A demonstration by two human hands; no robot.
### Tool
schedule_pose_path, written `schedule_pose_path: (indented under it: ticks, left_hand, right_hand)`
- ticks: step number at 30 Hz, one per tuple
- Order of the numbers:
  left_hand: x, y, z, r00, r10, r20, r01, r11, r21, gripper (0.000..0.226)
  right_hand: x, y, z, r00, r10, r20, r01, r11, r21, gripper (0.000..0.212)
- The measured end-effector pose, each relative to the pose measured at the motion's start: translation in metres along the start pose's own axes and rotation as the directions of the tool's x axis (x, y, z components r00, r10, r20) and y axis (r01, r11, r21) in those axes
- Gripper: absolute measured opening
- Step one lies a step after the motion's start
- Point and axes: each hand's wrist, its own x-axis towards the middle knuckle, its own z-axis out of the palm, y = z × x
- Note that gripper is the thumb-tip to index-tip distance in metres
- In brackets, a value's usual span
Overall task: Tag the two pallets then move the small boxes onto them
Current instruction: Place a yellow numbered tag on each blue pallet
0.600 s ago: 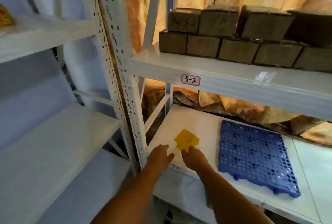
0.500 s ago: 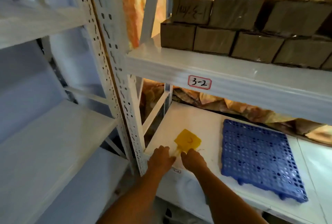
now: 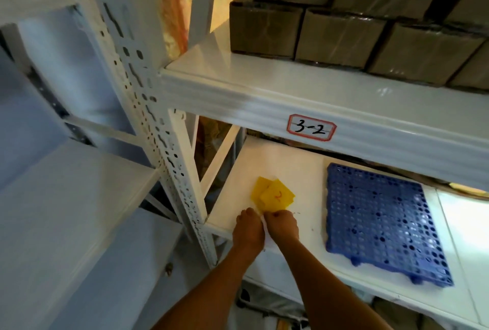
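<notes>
Two yellow square tags [image 3: 274,196] lie overlapped on the lower white shelf [image 3: 296,170]; the upper one carries a red mark. My left hand [image 3: 248,229] and my right hand [image 3: 283,225] meet at the tags' near corner, both pinching a thin white strip attached to them. One blue perforated plastic pallet [image 3: 381,219] lies flat on the same shelf, to the right of my hands. Several small brown cardboard boxes [image 3: 341,35] wrapped in film stand stacked on the shelf above.
The upper shelf's front beam bears a label reading 3-2 [image 3: 311,130]. A white perforated upright [image 3: 148,107] stands left of my hands. A second rack with bare shelves [image 3: 66,197] fills the left side. Orange patterned cloth hangs behind.
The camera has moved closer and tilted down. The single yellow square now shows as two fanned apart, and my hands have closed together at their near corner.
</notes>
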Motion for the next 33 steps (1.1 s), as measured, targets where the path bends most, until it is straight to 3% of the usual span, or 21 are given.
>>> schedule_pose_path:
  ticks: [2,4,5,7,11,17,33]
  left_hand:
    - [-0.002,0.001,0.009,0.999,0.019,-0.034,-0.025,0.985,-0.168,0.055]
    - [-0.007,0.005,0.005,0.996,-0.059,0.062,0.078,0.928,-0.365,0.04]
    - [-0.008,0.007,0.003,0.989,-0.115,0.092,0.144,0.874,-0.464,0.032]
    - [-0.007,0.012,0.001,0.991,-0.124,0.053,0.131,0.792,-0.596,0.02]
    - [-0.006,0.022,-0.004,0.979,-0.165,0.122,0.193,0.535,-0.823,0.019]
    - [-0.009,0.024,-0.009,0.978,-0.187,0.093,0.169,0.445,-0.879,0.02]
    - [-0.002,0.048,-0.005,0.985,-0.155,0.082,0.145,0.461,-0.875,0.022]
  right_hand:
    - [0.0,0.0,-0.003,0.999,-0.032,0.043,0.026,0.992,0.122,0.024]
    - [-0.001,-0.001,-0.007,0.994,-0.074,0.086,0.051,0.97,0.238,0.018]
    - [-0.001,-0.001,-0.01,0.991,-0.101,0.09,0.071,0.956,0.286,0.017]
    - [-0.002,-0.001,-0.018,0.987,-0.139,0.081,0.101,0.929,0.356,0.019]
    - [-0.004,0.0,-0.031,0.986,-0.162,0.024,0.138,0.898,0.418,0.022]
    - [-0.004,0.006,-0.053,0.982,-0.186,-0.037,0.183,0.877,0.445,0.02]
    - [0.0,0.025,-0.082,0.988,-0.137,-0.066,0.152,0.884,0.443,0.014]
